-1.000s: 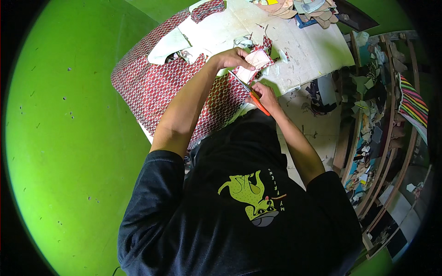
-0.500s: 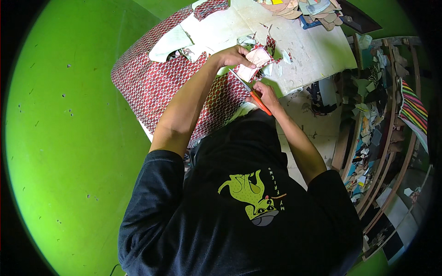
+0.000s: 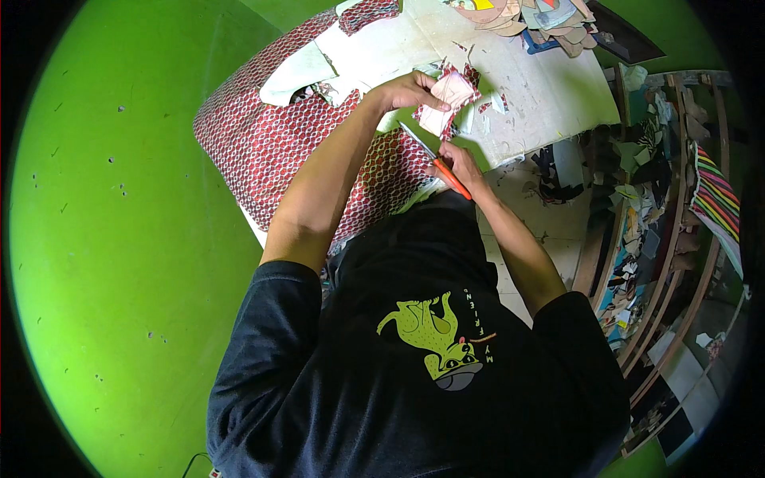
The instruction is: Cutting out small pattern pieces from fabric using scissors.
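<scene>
My left hand [image 3: 412,92] grips a small fabric piece [image 3: 446,102], its pale pink side up and red patterned cloth showing round the edge. My right hand [image 3: 462,166] is closed round a pair of scissors [image 3: 449,177] with orange handles. The blades point up and to the left, below the fabric piece and apart from it. Red-and-white patterned cloth [image 3: 263,151] spreads over the near left of the table, under my left forearm. Small cut scraps [image 3: 499,103] lie just right of the piece.
A pale table [image 3: 550,99] reaches to the right and back. Stacked flat cut shapes [image 3: 558,24] sit at its far edge. A white-green cloth piece [image 3: 299,76] rests on the patterned cloth. Wooden racks [image 3: 677,239] stuffed with scraps stand at right; a green wall [image 3: 119,239] is at left.
The fabric piece has turned in my left hand and shifted slightly, showing more of its patterned edge. My right hand and the scissors have hardly moved.
</scene>
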`<state>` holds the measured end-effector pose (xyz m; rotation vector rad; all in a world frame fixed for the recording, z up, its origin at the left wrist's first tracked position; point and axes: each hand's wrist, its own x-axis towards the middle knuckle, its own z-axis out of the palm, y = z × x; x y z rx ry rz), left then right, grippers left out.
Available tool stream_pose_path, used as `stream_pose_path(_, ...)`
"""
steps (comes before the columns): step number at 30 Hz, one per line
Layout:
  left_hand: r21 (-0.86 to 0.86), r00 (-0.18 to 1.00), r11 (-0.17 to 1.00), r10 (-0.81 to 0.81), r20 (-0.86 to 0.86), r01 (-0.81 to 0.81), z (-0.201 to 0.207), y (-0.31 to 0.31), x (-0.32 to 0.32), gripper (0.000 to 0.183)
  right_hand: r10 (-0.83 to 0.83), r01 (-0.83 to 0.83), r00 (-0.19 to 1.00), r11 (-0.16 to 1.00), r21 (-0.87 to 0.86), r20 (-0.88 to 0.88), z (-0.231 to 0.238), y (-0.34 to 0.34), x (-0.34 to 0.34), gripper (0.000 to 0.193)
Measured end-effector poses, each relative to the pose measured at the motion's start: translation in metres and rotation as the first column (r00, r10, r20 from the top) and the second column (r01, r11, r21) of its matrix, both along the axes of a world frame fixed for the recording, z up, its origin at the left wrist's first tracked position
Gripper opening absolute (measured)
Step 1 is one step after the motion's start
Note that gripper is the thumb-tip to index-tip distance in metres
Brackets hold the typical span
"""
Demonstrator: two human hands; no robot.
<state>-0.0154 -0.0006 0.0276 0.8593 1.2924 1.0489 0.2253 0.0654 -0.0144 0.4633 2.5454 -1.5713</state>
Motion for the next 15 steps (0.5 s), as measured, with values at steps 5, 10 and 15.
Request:
stream_pose_path(5, -0.061, 0.957, 0.955, 0.291, -0.011, -0.291, 0.019, 0.008, -0.004, 0.023, -0.080, 0.086, 0.988, 0.995, 0.042, -0.133, 0.001, 0.013, 0.006, 0.056)
stream_pose_path(10, -0.090, 0.873, 0.877, 0.479, 0.096, -0.471, 0.048, -0.027, -0.003, 0.019, -0.152, 0.160, 0.967, 0.987, 0.023, -0.204, 0.007, 0.040, 0.004, 0.053)
stream_pose_path(15, 0.006, 0.740, 0.742, 0.667, 0.089, -0.670, 0.071, -0.043, 0.033, 0.024, -0.385, 0.231, 0.907, 0.792, -0.565, -0.169, 0.062, 0.038, -0.029, 0.043)
